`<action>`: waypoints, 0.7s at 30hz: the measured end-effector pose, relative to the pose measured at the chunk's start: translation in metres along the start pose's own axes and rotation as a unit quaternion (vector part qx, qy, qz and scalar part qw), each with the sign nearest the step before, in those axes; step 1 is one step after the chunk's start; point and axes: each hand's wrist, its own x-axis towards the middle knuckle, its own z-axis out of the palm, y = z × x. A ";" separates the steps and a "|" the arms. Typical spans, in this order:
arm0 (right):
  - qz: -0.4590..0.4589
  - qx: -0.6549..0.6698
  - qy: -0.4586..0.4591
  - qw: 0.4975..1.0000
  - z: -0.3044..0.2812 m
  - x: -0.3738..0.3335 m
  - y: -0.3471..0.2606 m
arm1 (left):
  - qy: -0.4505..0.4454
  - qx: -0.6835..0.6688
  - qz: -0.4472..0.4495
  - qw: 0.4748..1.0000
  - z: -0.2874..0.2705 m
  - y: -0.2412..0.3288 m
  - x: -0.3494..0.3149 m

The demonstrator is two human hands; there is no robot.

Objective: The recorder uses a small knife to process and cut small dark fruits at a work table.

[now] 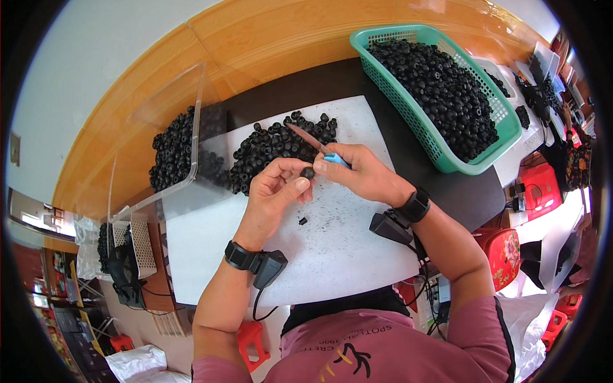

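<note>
Between the fingertips of my left hand is a small round black part, apparently plastic or rubber. A small knife with a light blue handle is gripped in my right hand. Its blade slants up and left, over a heap of similar black parts. The thumb of my right hand is close to the held part; whether it touches it I cannot tell. Both hands are above a white sheet strewn with dark specks. A tiny black scrap lies just below my hands.
A clear plastic bin with more black parts stands at the left. At the far right, a green basket is piled with them on the dark table. Each wrist wears a strapped black device with a cable. Red stools are on the floor.
</note>
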 end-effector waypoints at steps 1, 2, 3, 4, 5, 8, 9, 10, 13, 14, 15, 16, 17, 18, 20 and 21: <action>0.020 -0.015 0.013 1.000 -0.001 0.002 -0.002 | -0.004 -0.014 -0.006 1.000 0.000 0.002 0.000; 0.018 -0.015 0.014 1.000 -0.001 0.004 0.002 | -0.005 -0.013 -0.005 1.000 0.000 0.008 -0.002; 0.012 0.001 0.046 0.999 -0.002 0.006 0.012 | 0.014 -0.009 0.020 1.000 0.003 0.017 -0.003; 0.007 0.016 0.077 0.997 -0.003 0.008 0.017 | 0.035 -0.006 0.045 0.998 0.006 0.028 -0.004; 0.006 0.014 0.081 0.997 -0.006 0.009 0.017 | 0.045 -0.025 0.103 0.993 0.004 0.043 -0.004; 0.042 -0.005 0.108 0.993 -0.012 0.005 0.020 | 0.153 -0.303 0.208 0.917 0.006 0.090 0.005; 0.033 -0.006 0.101 0.994 -0.013 0.007 0.023 | 0.047 -0.349 0.208 0.912 0.001 0.099 0.004; 0.025 -0.008 0.095 0.995 -0.015 0.008 0.025 | 0.056 -0.360 0.181 0.914 0.009 0.101 0.001; 0.034 0.004 0.093 0.995 -0.009 0.010 0.023 | 0.041 -0.271 0.113 0.955 0.045 0.080 -0.011; 0.053 0.048 0.081 0.994 -0.006 0.011 0.017 | -0.031 -0.204 0.124 0.971 0.055 0.074 -0.019; 0.057 0.047 0.083 0.994 -0.007 0.011 0.021 | -0.091 -0.163 0.120 0.975 0.066 0.071 -0.024; 0.066 0.062 0.098 0.991 -0.011 0.011 0.024 | -0.153 -0.120 0.115 0.974 0.084 0.076 -0.028; 0.073 0.080 0.107 0.988 -0.012 0.012 0.026 | -0.151 -0.098 0.089 0.980 0.108 0.089 -0.034; 0.086 0.133 0.099 0.982 -0.011 0.014 0.026 | -0.179 -0.119 0.077 0.974 0.121 0.100 -0.040; 0.092 0.153 0.090 0.980 -0.013 0.013 0.017 | -0.223 -0.247 0.154 0.930 0.149 0.116 -0.050; 0.100 0.174 0.086 0.976 -0.008 0.015 0.012 | -0.218 -0.304 0.185 0.909 0.160 0.122 -0.058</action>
